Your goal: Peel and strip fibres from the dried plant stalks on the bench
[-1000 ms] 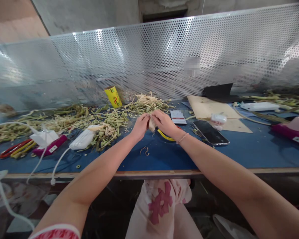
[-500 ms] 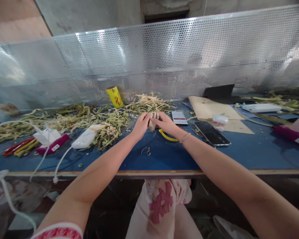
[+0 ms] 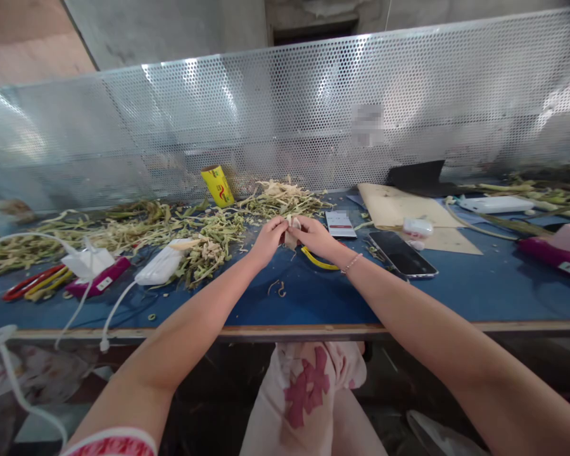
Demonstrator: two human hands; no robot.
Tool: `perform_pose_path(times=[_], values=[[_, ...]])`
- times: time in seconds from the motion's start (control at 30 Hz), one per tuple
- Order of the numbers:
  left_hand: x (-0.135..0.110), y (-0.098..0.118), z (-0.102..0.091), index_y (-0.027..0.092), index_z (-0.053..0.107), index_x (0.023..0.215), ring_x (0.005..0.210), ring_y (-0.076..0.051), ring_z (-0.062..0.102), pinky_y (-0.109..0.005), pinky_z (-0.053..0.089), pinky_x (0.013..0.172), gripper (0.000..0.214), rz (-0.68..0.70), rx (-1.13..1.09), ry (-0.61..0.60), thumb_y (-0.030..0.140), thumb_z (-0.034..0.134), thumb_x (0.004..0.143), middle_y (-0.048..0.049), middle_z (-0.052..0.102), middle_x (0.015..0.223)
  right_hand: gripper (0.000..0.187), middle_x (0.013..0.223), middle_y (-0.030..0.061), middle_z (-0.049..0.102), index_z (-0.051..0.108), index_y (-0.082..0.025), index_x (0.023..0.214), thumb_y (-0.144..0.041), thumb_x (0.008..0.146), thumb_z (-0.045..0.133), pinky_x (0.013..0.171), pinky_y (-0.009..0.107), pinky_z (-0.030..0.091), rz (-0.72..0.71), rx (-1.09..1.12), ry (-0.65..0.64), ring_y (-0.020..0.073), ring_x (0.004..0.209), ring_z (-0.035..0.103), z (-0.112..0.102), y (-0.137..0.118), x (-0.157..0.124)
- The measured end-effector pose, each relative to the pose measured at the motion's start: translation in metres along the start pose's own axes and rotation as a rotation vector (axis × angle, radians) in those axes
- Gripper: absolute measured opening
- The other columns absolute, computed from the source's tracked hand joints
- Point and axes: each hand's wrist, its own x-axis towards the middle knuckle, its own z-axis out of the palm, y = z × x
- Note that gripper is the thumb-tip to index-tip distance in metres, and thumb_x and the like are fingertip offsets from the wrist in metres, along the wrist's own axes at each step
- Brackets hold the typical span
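Note:
Both hands meet above the blue tabletop (image 3: 261,304), their fingers closed round one small pale beige piece (image 3: 291,240). It hangs slightly below the fingertips, and its kind is too small to make out. My left hand (image 3: 268,241) pinches it from the left. From the right, the thumb and fingers of my right hand (image 3: 315,237) press on it; something whitish shows at these fingertips. Under the right wrist lies a yellow-handled tool (image 3: 319,260), partly hidden. A few curled dry scraps (image 3: 281,289) lie on the table just in front of the hands.
Heaps of dried, cut plant stalks (image 3: 216,237) spread left and behind. A yellow tube (image 3: 217,186) stands near the perforated metal screen (image 3: 285,120). A white charger (image 3: 159,269) and purple power strip (image 3: 97,285) lie left; a phone (image 3: 403,254) and cardboard (image 3: 408,209) right.
The fingers have shifted slightly on the pale piece, and the left fingertips sit a little closer over it. Otherwise the view has only moved a little.

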Motion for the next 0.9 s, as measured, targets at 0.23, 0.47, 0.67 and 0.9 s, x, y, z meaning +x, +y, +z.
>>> perform_pose_path(times=[0.23,0.47,0.67,0.9], values=[[-0.002,0.004,0.003,0.015,0.047,0.059,0.049,-0.006,0.041,-0.019,0.034,0.050,0.016,-0.018,-0.100,-0.020,0.024,0.057,0.068,0.0045,0.042,0.054,0.024,0.059,-0.0031,0.040,0.040,-0.019,0.062,-0.036,0.078,0.041,0.056,0.024,0.030,0.020,-0.033,0.009,0.0100,0.057,0.036,0.001,0.003,0.000],[-0.005,0.008,0.008,0.015,0.046,0.057,0.046,-0.005,0.039,-0.019,0.033,0.048,0.017,-0.039,-0.191,-0.001,0.021,0.059,0.066,0.0050,0.041,0.051,0.021,0.063,-0.0005,0.041,0.034,-0.020,0.061,-0.022,0.081,0.038,0.062,0.025,0.032,-0.237,-0.318,0.023,0.0125,0.063,0.039,-0.005,-0.004,-0.002],[-0.003,0.005,0.008,0.015,0.043,0.056,0.043,-0.004,0.035,-0.018,0.030,0.045,0.026,-0.072,-0.132,0.080,0.029,0.062,0.068,0.0062,0.037,0.048,0.014,0.076,0.0040,0.047,0.043,-0.019,0.072,-0.021,0.083,0.035,0.065,0.026,0.033,-0.329,-0.461,-0.044,0.0146,0.070,0.043,-0.011,-0.010,-0.005],[-0.001,0.006,0.008,0.015,0.049,0.063,0.045,-0.006,0.041,-0.019,0.036,0.048,0.021,-0.102,-0.146,0.142,0.031,0.060,0.070,0.0047,0.044,0.051,0.015,0.065,-0.0005,0.045,0.043,-0.018,0.068,-0.030,0.077,0.048,0.057,0.025,0.034,-0.108,-0.317,0.004,0.0114,0.059,0.041,-0.007,0.000,0.000]])
